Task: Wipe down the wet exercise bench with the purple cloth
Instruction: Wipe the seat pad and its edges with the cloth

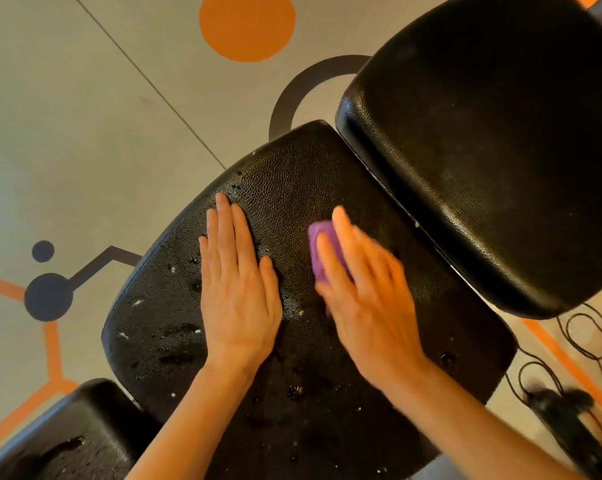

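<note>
A black padded exercise bench seat (292,174) fills the middle of the head view, dotted with water drops, most of them on its left and near parts. My left hand (239,289) lies flat on the seat, fingers straight and together. To its right, my right hand (365,292) presses the purple cloth (318,251) onto the seat with straight fingers; the hand is motion-blurred. Only the cloth's left edge shows past the fingers; the rest is hidden under the hand.
The bench's black backrest pad (493,140) rises at the upper right, across a narrow gap. Another black pad (71,431) with wet streaks sits at the lower left. Black cables (583,341) and a dark object lie on the floor at the lower right. The grey floor (85,98) has orange and dark markings.
</note>
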`<state>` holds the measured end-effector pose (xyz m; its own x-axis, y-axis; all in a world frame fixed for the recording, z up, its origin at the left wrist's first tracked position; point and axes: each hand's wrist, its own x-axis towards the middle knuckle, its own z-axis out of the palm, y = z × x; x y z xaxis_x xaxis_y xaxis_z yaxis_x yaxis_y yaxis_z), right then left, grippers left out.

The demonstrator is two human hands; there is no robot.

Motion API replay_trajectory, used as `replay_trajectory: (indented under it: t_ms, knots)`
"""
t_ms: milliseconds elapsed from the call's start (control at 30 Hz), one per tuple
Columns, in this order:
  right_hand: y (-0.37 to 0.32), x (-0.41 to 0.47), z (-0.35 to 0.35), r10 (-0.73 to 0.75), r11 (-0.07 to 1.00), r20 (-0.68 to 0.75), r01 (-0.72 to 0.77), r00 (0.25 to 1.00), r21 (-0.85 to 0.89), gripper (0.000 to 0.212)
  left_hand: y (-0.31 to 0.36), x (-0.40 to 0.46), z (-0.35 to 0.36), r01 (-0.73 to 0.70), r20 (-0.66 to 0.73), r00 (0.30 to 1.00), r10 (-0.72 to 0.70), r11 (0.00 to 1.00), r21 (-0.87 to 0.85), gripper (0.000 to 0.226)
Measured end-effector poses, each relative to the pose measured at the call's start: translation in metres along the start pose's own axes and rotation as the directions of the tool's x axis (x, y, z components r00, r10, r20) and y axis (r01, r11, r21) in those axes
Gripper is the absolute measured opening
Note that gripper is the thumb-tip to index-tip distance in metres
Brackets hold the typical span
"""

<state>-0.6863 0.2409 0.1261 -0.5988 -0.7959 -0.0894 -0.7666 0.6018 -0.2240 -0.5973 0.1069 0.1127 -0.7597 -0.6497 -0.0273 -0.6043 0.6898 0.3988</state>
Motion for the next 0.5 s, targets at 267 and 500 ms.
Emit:
replay_trajectory:
  t_ms: [267, 500]
  knots:
    - [-0.017, -0.007, 0.005, 0.168, 0.984, -0.019, -0.166, 0.986, 0.069, 0.057, 0.001, -0.001, 0.002, 0.006, -0.035, 0.999, -0.005, 1.000, 0.014, 0.061]
    - [0.019, 0.051, 0.001, 0.326, 0.941, -0.119, -0.310, 0.938, 0.137, 0.056, -0.001, -0.008, -0.004, -0.020, -0.046, 0.999, 0.016, 0.995, -0.096, 0.060]
